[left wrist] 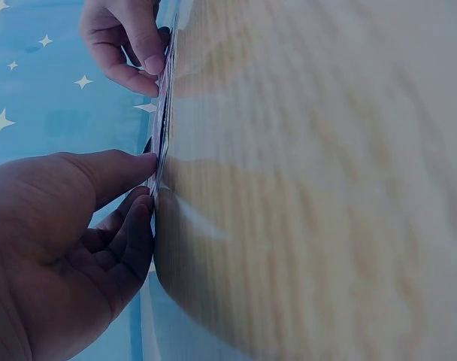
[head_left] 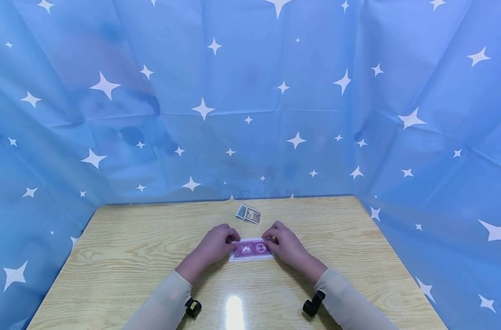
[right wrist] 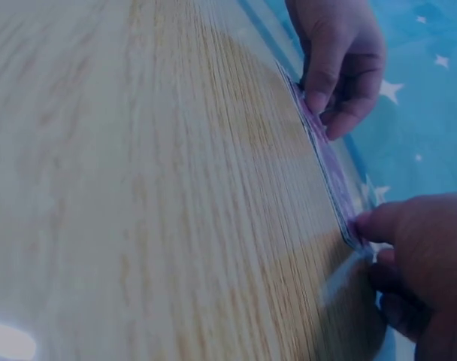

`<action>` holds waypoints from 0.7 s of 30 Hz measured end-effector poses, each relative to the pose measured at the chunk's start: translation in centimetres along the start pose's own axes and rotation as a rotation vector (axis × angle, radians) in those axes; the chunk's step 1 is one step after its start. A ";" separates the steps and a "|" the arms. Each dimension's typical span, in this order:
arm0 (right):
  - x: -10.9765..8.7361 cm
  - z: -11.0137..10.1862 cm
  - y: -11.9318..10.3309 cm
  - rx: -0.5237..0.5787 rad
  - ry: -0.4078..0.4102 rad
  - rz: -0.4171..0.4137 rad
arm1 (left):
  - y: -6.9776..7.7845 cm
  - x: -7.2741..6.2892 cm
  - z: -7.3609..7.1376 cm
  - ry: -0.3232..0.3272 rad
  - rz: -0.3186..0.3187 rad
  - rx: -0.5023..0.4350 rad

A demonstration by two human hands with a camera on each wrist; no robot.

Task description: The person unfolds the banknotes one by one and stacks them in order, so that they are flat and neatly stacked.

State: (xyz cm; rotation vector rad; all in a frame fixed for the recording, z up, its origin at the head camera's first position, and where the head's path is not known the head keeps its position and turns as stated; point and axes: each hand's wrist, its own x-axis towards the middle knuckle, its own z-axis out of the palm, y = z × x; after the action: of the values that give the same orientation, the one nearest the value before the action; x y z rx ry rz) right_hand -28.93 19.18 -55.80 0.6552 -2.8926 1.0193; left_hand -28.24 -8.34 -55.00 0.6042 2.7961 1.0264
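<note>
A thin stack of purple-printed notes (head_left: 252, 250), like play money with pale borders, lies flat on the wooden table in front of me. At its left end, my left hand (head_left: 216, 242) pinches the edge between thumb and curled fingers. My right hand (head_left: 288, 245) grips the opposite end the same way. Seen edge-on in the left wrist view, the notes (left wrist: 165, 113) form several thin layers, with the left thumb on the top face. In the right wrist view, the right thumb presses on the near corner of the stack (right wrist: 330, 169).
Two small picture cards (head_left: 248, 214) overlap on the table (head_left: 143, 256) just beyond the hands. Behind the table's far edge hangs a blue cloth (head_left: 250, 91) with white stars. Black wrist cameras (head_left: 314, 304) sit below both forearms.
</note>
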 end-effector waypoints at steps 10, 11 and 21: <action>0.1 -0.1 0.2 -0.009 -0.007 0.006 | 0.1 0.1 -0.1 -0.001 0.002 0.000; 0.1 -0.1 0.2 -0.010 -0.005 0.001 | 0.1 0.1 -0.1 -0.001 0.003 -0.001; 0.3 -0.1 -0.1 0.037 0.016 0.020 | 0.1 0.1 -0.5 -0.003 0.004 -0.014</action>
State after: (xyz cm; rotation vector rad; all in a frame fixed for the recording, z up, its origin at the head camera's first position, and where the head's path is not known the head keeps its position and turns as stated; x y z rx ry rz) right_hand -29.14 19.09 -55.59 0.6175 -2.8794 1.0781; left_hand -28.43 -8.52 -54.56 0.6095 2.7844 1.0435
